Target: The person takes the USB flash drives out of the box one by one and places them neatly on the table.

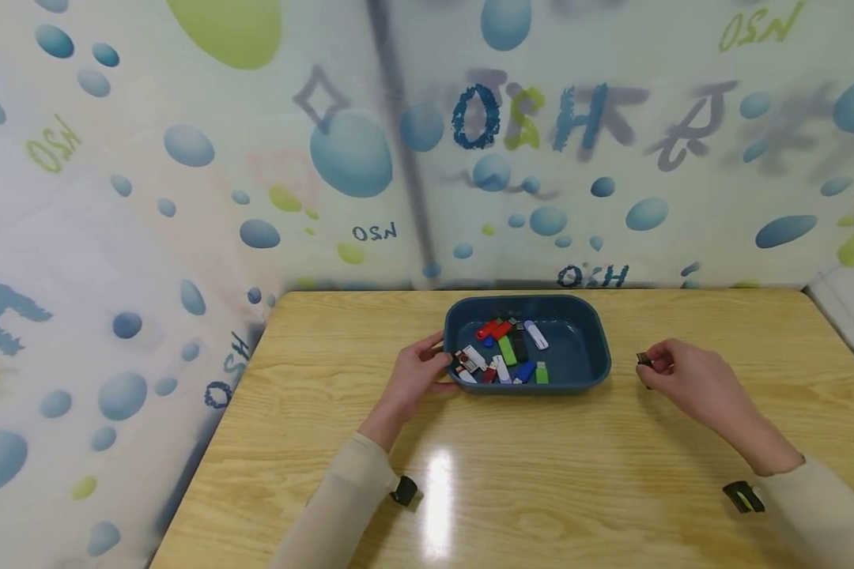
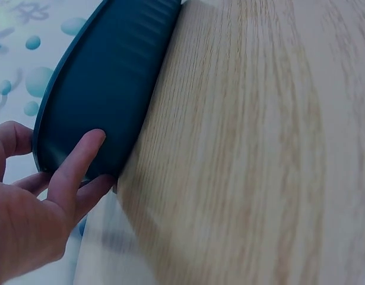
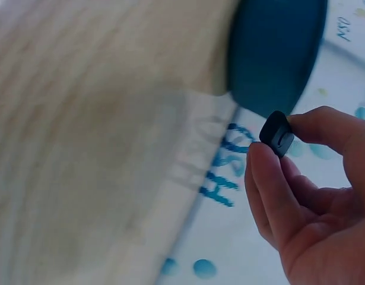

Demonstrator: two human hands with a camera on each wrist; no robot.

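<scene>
I had the black USB stick [image 3: 272,132] pinched in the right hand [image 1: 704,389], just right of the tray [image 1: 575,352]; left hand [image 1: 407,381] gripped its left end. Judged best: tray steady, pinch light.

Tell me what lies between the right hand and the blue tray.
The head view shows the black USB stick that the right hand pinches, then bare wooden tabletop up to the blue tray.

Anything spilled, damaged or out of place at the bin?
Nothing stands out: the blue bin sits upright on the table, the USB sticks lie jumbled inside, and the right hand pinches a small black piece.
</scene>
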